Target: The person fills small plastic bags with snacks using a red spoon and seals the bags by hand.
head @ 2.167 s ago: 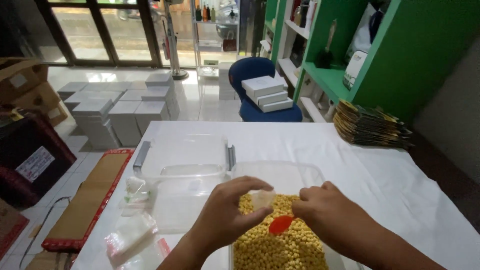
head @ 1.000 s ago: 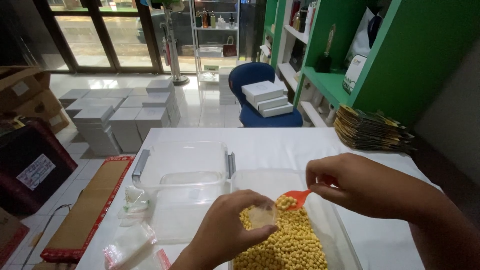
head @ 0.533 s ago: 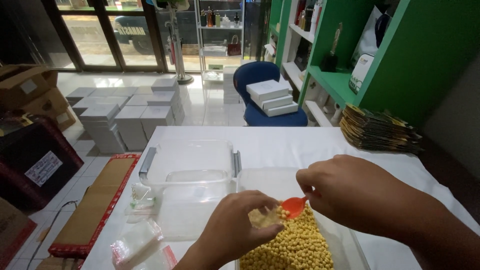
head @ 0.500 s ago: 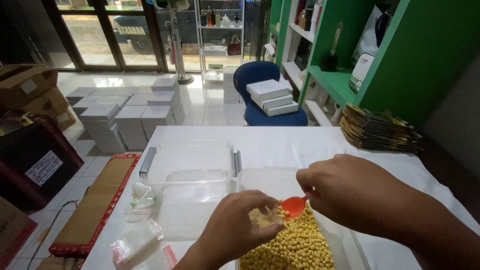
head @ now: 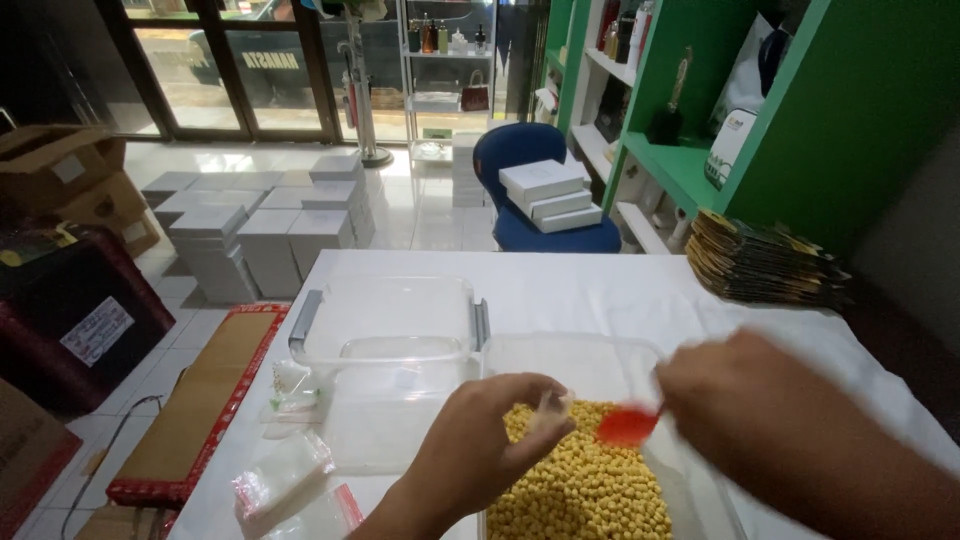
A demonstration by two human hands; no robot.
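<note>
My left hand (head: 490, 440) pinches a small clear plastic bag (head: 550, 408) over a clear tub (head: 560, 352) full of yellow round beans (head: 580, 495). My right hand (head: 750, 400), blurred, grips a small red scoop (head: 626, 426) that hovers just above the beans, a short way right of the bag. The scoop's bowl points toward the bag.
An empty clear container with grey clip handles (head: 385, 330) stands left of the tub on the white table (head: 600, 285). Small plastic bags (head: 285, 480) lie at the table's left front. A stack of dark pouches (head: 760, 260) sits at the right. Beyond are a blue chair with white boxes (head: 545, 190) and green shelves (head: 700, 150).
The red scoop has drawn away from the bag to the right and dropped toward the beans. My left hand still holds the bag in about the same place.
</note>
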